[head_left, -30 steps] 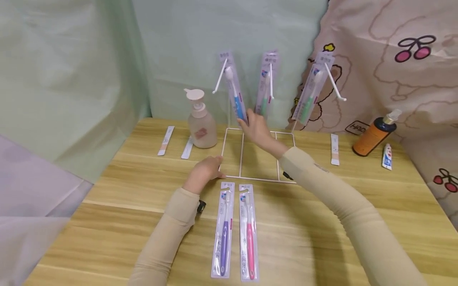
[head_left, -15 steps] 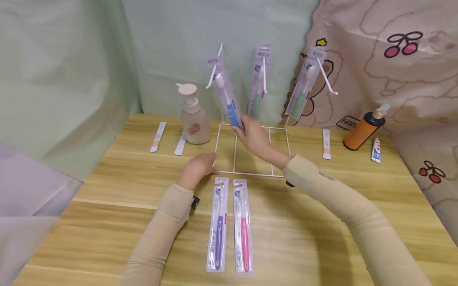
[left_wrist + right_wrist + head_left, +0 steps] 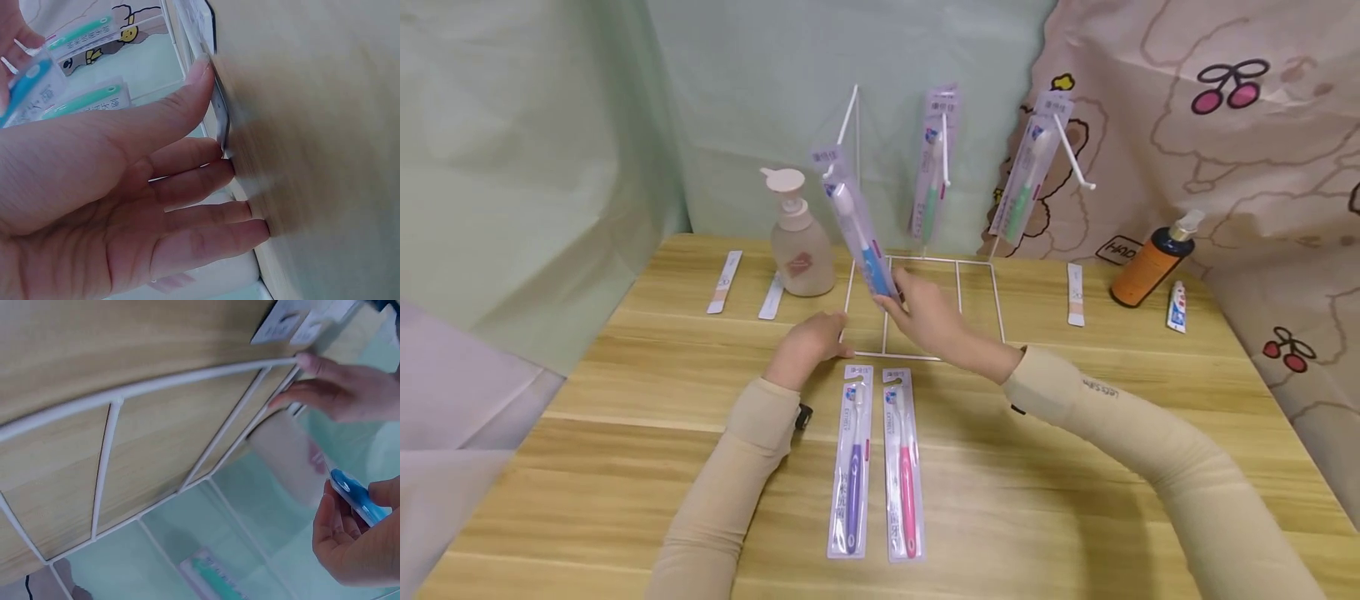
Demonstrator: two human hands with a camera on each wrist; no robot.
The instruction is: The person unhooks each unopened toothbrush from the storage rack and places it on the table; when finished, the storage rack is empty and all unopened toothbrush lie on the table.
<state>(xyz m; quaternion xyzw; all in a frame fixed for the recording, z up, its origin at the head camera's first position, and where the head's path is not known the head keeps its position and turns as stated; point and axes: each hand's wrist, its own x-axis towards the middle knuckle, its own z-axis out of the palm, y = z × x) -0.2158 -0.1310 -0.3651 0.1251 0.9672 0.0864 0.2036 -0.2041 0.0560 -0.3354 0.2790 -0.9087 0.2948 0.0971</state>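
My right hand (image 3: 928, 317) pinches the lower end of a packaged blue toothbrush (image 3: 859, 229) between thumb and fingers. The package leans, its top at the outer end of the left hook (image 3: 847, 117) of a white wire display rack (image 3: 998, 300); whether the hook still passes through its hole I cannot tell. At the rack's front left corner rests my left hand (image 3: 805, 346), thumb on the wire and straight fingertips on the table, as the left wrist view shows. Packaged green toothbrushes hang from the middle hook (image 3: 945, 150) and right hook (image 3: 1072, 150).
Purple (image 3: 852, 467) and pink (image 3: 904, 467) packaged toothbrushes lie in front of the rack. A pump bottle (image 3: 802, 250) and two paper sachets (image 3: 725, 282) stand or lie left. To the right are another sachet (image 3: 1076, 294), an orange spray bottle (image 3: 1146, 271) and a toothpaste tube (image 3: 1177, 307).
My right hand has drawn the blue toothbrush package along the left hook to its outer end, down and toward me. The left hand has stayed at the rack corner. The head view has shifted slightly.
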